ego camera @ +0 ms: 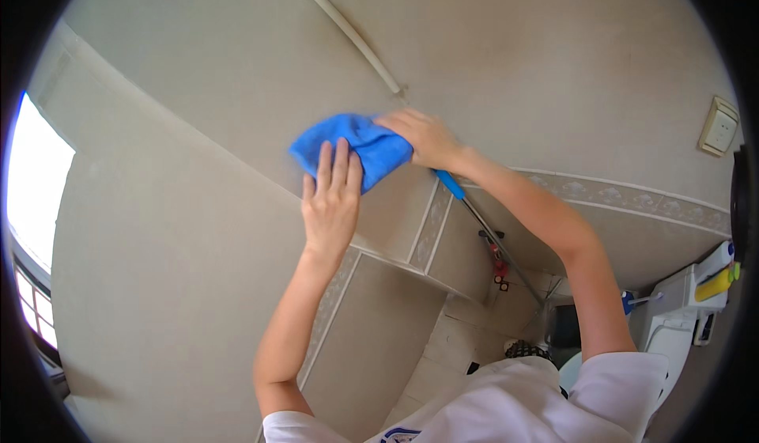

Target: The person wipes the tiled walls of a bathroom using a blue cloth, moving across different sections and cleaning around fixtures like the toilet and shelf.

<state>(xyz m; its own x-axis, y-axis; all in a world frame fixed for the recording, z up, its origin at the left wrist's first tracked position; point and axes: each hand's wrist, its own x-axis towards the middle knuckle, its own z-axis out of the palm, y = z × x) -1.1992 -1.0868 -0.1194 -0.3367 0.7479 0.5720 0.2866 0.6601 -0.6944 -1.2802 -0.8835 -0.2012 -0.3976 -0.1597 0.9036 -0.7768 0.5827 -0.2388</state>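
Note:
A folded blue cloth (pixel 356 146) lies against the beige wall by the corner, slightly blurred. My left hand (pixel 332 205) presses on its lower part, back of the hand towards me and fingers stretched over the fabric; the thumb is hidden. Gripping the cloth's right end is my right hand (pixel 427 137), its fingers bent and blurred. Just above the hands, a white pipe (pixel 350 30) runs along the wall and ends near the right fingers. Below the right hand stands a metal pole with a blue grip (pixel 450 185), leaning in the corner and apart from the hand as far as I can tell.
A boxed-in tiled ledge (pixel 385 255) juts out under the hands. To the right are a wall socket (pixel 719 126), a patterned tile border (pixel 611 195) and a white toilet (pixel 670 339) with a yellow bottle (pixel 713 284) on its tank. A bright window (pixel 35 188) is at left.

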